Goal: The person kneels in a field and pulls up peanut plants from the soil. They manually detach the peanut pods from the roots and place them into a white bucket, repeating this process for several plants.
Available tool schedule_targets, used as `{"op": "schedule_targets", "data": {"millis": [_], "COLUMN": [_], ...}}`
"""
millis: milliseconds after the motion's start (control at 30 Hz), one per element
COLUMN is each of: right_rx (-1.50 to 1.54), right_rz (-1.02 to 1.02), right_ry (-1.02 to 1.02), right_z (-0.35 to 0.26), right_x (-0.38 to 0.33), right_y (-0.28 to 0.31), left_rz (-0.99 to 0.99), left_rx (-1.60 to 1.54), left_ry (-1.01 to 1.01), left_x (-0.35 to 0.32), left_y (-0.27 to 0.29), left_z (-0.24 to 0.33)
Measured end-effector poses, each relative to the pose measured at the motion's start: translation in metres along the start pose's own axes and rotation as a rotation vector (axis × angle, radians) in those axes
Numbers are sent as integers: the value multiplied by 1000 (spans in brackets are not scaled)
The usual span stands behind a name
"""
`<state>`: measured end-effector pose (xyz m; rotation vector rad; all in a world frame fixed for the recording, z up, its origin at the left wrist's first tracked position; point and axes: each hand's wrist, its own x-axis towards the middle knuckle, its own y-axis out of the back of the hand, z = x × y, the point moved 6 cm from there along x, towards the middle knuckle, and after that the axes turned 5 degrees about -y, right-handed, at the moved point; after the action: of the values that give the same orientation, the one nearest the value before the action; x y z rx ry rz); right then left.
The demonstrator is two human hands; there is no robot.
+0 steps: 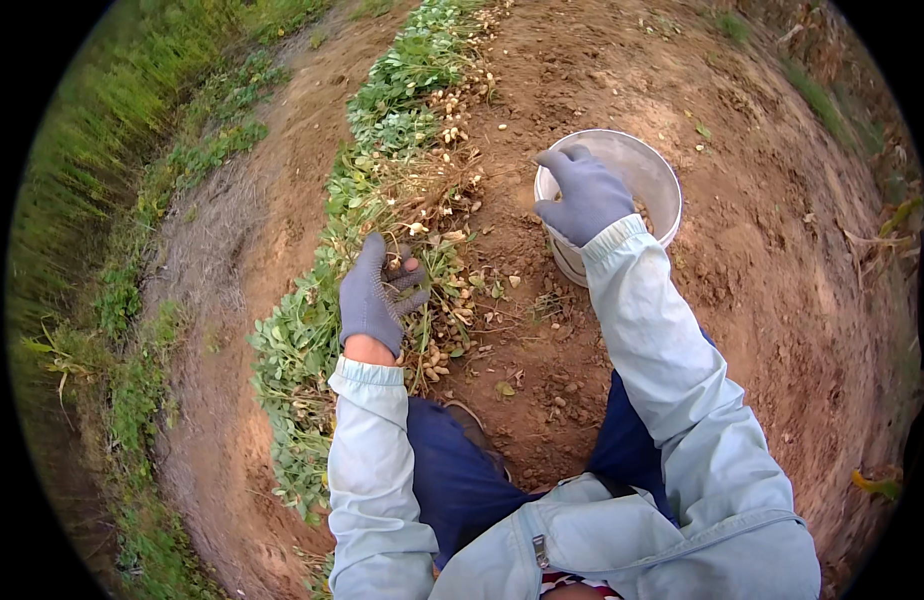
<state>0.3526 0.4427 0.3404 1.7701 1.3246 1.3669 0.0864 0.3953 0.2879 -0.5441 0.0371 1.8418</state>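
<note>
Outdoors, bare soil; left hand fingers grasping peanut plants, right hand fingers loose over bucket.

Bare soil: peanut plants, bucket

My gloved left hand grips the stems of an uprooted peanut plant lying in a row on the bare soil. My gloved right hand hangs over the rim of a white bucket, fingers loosely curled.

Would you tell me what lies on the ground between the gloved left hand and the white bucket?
In the head view, between the left hand and the white bucket lie uprooted peanut plants with pale pods, then bare brown soil.
</note>
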Motion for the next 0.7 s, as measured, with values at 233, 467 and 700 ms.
{"op": "schedule_targets", "data": {"millis": [233,467,700], "right_rx": [1202,917,632], "right_rz": [-478,-324,-238], "right_ry": [-184,552,824], "right_z": [-58,-114,-138], "right_x": [-17,-71,-108], "right_y": [-33,8,6], "left_rz": [-113,-202,-170], "left_rx": [-78,-513,-424], "left_ry": [275,116,-151], "left_x": [-15,-8,7], "left_y": [-7,3,42], "left_z": [-23,-14,4]}}
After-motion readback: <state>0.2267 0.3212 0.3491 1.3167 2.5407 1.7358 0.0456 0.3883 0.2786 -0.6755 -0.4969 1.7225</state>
